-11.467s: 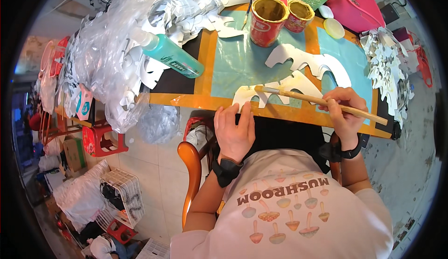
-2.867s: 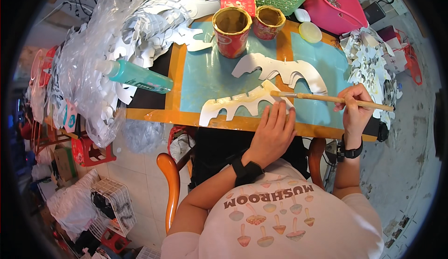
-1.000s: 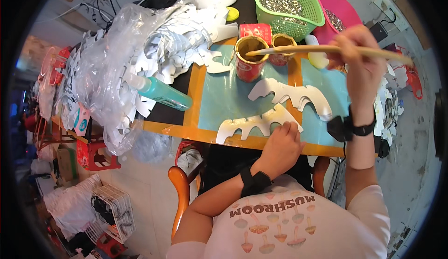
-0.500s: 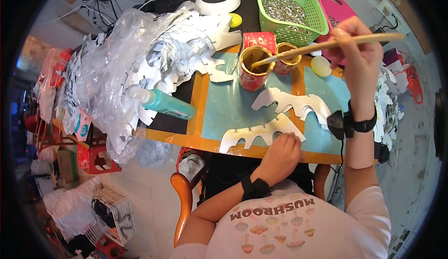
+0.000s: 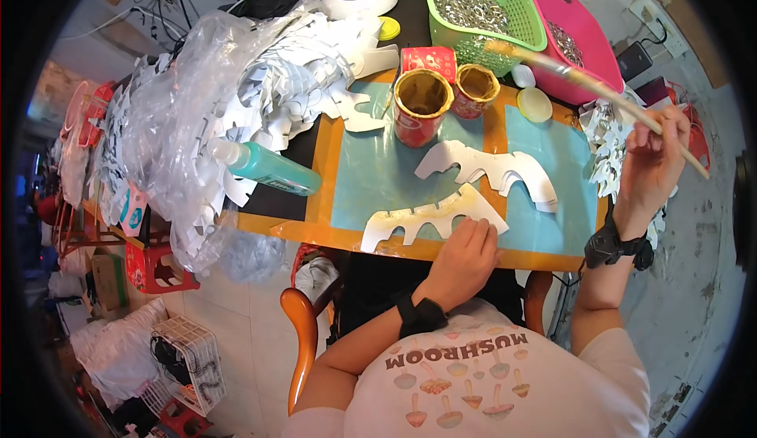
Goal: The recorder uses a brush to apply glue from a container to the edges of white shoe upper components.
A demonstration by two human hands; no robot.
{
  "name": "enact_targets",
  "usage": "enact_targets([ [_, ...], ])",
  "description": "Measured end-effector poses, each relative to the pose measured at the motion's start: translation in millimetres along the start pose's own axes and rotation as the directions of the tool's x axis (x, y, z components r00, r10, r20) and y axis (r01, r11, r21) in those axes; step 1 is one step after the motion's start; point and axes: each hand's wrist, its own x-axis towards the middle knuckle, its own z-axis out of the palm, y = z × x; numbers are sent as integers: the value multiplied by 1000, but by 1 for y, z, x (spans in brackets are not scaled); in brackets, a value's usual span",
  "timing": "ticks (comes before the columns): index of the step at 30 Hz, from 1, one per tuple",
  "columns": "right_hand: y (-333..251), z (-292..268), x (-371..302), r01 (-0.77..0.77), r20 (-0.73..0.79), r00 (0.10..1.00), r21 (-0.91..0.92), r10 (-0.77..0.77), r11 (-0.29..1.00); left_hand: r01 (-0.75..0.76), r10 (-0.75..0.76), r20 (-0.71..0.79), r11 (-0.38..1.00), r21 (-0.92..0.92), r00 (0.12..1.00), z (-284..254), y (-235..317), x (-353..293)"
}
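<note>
My left hand [image 5: 465,255] lies unclenched on the scalloped white cutout [image 5: 443,210] at the table's [image 5: 272,227] near edge; my right hand [image 5: 658,148] grips the brush [image 5: 583,81], just lifted from the red can [image 5: 416,128] beyond, so dipping seems over.

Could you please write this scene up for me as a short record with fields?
Left hand: on the right end of the front white piece
Right hand: holding the brush by its handle, bristles clear of both cans
Second white piece: farther back on the table, untouched
Large can: red, open, rim stained yellow-brown
Small can: red, open, beside the large can
Bottle: teal, on its side, left of the cans
Green basket: holds shiny metal bits
Pink basket: right of the green basket
</note>
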Motion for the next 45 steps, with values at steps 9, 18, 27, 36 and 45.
enact_targets([
  [9, 10, -31, -61, -277, 89, 959, 111, 268, 954, 35, -29, -47, 989, 141, 999, 10, 6, -14],
  [18, 24, -43, -116, -519, 143, 822, -209, 551, 828, 16, -16, -2, 978, 210, 1000, 14, 6, -17],
  [27, 24, -42, -117, -419, 304, 803, -325, 513, 848, 8, -15, 27, 973, 230, 1000, 13, 6, -16],
  [36, 18, -36, -111, -343, 370, 793, -385, 484, 857, 17, -27, 38, 972, 235, 999, 12, 7, -15],
  [45, 11, -30, -107, -306, 364, 799, -441, 479, 844, 16, -29, 48, 970, 243, 998, 11, 7, -16],
])
